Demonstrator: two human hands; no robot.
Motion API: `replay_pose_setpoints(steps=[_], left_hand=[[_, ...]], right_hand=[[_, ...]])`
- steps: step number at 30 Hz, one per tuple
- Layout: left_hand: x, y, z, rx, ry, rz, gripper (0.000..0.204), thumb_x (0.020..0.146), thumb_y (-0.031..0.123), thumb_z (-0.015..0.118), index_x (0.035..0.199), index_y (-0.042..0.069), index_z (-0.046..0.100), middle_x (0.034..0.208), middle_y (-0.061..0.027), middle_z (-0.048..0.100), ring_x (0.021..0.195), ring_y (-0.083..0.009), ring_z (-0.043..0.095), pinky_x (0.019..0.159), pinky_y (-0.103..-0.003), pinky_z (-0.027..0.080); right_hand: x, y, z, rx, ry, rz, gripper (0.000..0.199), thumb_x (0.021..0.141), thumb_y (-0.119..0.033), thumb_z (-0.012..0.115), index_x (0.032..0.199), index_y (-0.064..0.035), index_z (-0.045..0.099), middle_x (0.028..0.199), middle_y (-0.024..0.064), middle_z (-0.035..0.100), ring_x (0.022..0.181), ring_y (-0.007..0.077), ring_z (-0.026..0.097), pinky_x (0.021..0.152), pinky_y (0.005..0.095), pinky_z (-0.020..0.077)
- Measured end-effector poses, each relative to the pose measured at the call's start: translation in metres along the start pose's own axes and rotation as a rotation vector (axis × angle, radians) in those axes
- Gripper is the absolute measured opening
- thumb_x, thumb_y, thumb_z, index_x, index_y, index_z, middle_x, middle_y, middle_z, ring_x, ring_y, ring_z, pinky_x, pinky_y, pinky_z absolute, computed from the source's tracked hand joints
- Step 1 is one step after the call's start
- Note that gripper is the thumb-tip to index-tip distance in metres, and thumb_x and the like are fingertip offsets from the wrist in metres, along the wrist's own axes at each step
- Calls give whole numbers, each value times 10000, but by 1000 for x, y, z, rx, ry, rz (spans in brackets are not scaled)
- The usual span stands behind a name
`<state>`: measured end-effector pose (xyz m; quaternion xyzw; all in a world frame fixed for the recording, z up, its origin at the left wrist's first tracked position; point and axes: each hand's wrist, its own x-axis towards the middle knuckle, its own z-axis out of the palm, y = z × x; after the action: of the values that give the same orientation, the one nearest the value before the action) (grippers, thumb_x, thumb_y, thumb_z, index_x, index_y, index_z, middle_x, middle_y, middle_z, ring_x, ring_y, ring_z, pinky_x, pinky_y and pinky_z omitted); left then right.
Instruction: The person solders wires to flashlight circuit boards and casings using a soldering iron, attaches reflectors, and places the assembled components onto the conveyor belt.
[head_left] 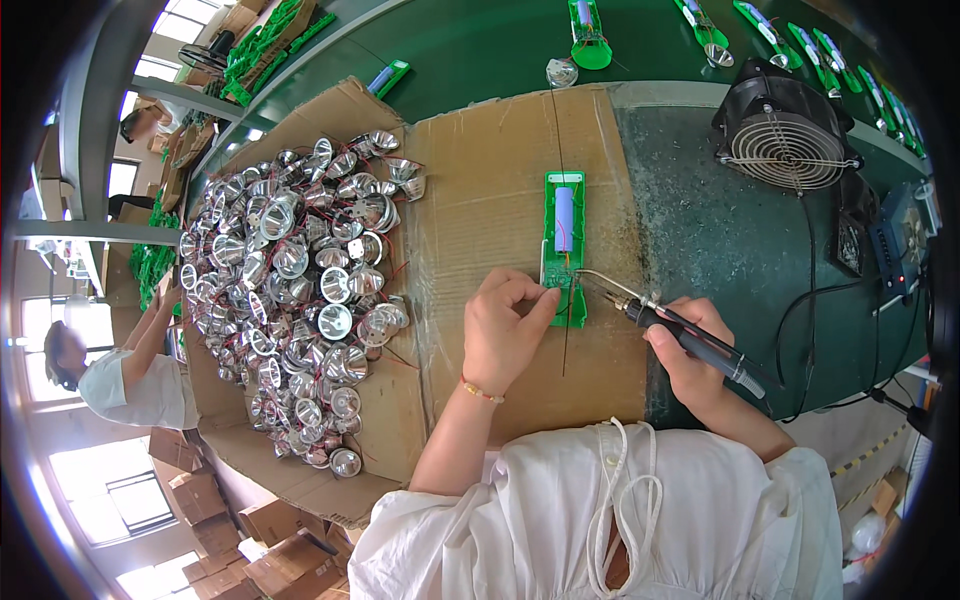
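Note:
A green plastic housing lies lengthwise on the cardboard sheet in front of me. Inside it sits a purple cylindrical battery, with thin red and yellow wires at its lower end. My left hand rests against the housing's lower left edge, thumb and forefinger pinched together; what they hold is too small to make out. My right hand grips a soldering iron with a dark handle. Its thin bent tip reaches over the wired part of the housing, close to the left fingertips; contact is hard to tell.
A heap of silvery reflector cups with red wires fills an open carton at left. A black fan and a blue box with cables stand at right. More green housings line the far side. Another person works at far left.

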<state>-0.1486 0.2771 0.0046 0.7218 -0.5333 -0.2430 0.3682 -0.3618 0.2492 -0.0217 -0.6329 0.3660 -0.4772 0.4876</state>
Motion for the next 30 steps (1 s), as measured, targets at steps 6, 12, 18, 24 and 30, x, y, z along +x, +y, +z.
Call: replay_pose_setpoints(steps=[6, 12, 18, 24, 30], left_hand=[[-6, 7, -10, -70, 1, -36, 91, 738, 72, 676, 782, -6, 657, 809, -78, 598, 623, -171, 582, 574, -274, 465], [-8, -2, -8, 193, 13, 378, 129, 707, 59, 694, 815, -1, 657, 851, -83, 601, 738, -218, 595, 614, -291, 476], [-8, 2, -3, -83, 63, 64, 97, 746, 80, 681, 784, -6, 654, 836, -77, 593, 620, -158, 583, 528, -283, 451], [0, -1, -4, -49, -15, -42, 124, 769, 103, 667, 747, -18, 649, 813, -66, 590, 554, -135, 569, 496, -256, 438], [2, 4, -5, -82, -68, -126, 121, 762, 101, 666, 741, -17, 650, 789, -68, 585, 541, -132, 559, 499, -253, 432]], right_hand=[[2, 0, 2, -13, -6, 27, 169, 788, -100, 657, 849, 9, 542, 660, 41, 582, 543, 64, 512, 493, 215, 404], [0, 4, 3, 9, 43, 3, 171, 781, -104, 664, 846, 8, 551, 658, 33, 578, 548, 66, 510, 501, 216, 407], [1, -3, 3, -7, 17, 24, 165, 792, -91, 639, 852, 14, 527, 675, 69, 590, 586, 93, 537, 540, 233, 430], [6, -10, 10, -24, -39, 94, 158, 801, -84, 616, 853, 18, 508, 683, 99, 608, 601, 105, 561, 558, 241, 448], [6, -7, 11, -22, -21, 121, 170, 803, -102, 628, 840, 13, 509, 666, 86, 604, 574, 92, 546, 534, 227, 435]])
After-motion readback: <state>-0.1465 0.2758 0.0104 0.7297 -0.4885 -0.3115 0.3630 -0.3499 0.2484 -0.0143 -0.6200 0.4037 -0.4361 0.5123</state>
